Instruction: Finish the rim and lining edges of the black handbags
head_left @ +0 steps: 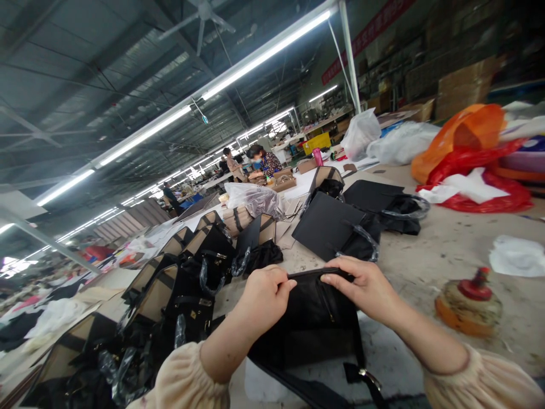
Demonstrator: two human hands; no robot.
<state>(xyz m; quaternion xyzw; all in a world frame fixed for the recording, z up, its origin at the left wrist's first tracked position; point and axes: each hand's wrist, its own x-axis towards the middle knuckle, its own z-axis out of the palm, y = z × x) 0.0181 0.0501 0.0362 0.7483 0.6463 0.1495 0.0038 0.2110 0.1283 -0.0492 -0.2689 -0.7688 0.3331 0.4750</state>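
Note:
A black handbag (315, 338) lies in front of me on the worktable, with a zipper on its inner face and a strap with a metal clasp trailing toward me. My left hand (266, 295) pinches the left end of its upper edge between thumb and fingers. At the right end of that same edge, my right hand (361, 284) grips with the thumb in front and the fingers behind. The bag's far side is hidden.
Several black and tan bags (170, 295) crowd the left. Black bag pieces (327, 224) lie ahead. A pot with a red cap (470, 304) stands right, near crumpled white paper (517, 255). Orange and red plastic bags (472, 153) are back right. Co-workers (268, 162) sit farther off.

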